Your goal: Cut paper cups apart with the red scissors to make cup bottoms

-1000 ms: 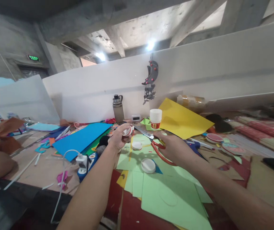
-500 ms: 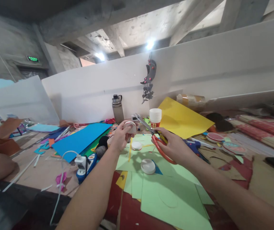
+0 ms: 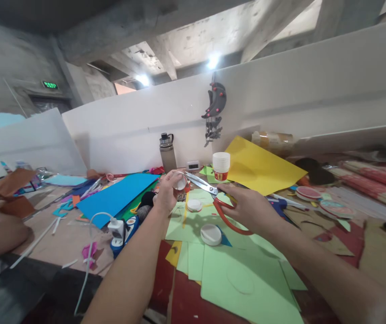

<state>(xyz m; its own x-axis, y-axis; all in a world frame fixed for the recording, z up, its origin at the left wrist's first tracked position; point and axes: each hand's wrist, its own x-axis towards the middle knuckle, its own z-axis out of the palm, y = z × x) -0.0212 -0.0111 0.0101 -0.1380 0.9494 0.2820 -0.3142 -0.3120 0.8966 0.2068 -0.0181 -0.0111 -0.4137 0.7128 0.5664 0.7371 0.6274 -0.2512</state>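
Observation:
Pinched in my left hand (image 3: 166, 193) is a short white round piece (image 3: 181, 182), which looks like the cut-off bottom of a paper cup with some red on it. My right hand (image 3: 245, 204) is closed around the orange handles of a pair of scissors (image 3: 202, 183). The scissor tips are at the edge of the white piece; whether the blades grip it I cannot tell. Below the hands, two similar white cup bottoms, one farther back (image 3: 194, 206) and one nearer (image 3: 211, 235), lie on light green paper (image 3: 236, 274).
A stack of paper cups (image 3: 221, 164) stands behind the scissors, beside yellow paper (image 3: 263, 168). On the left are blue paper (image 3: 115, 198), a power strip (image 3: 120, 240) with a white cable, and another person's arm (image 3: 2, 234). A bottle (image 3: 168, 154) stands at the back.
The scissors have turned and opened, and their tips have come to the white piece. My left hand has tilted that piece. The view has shifted slightly.

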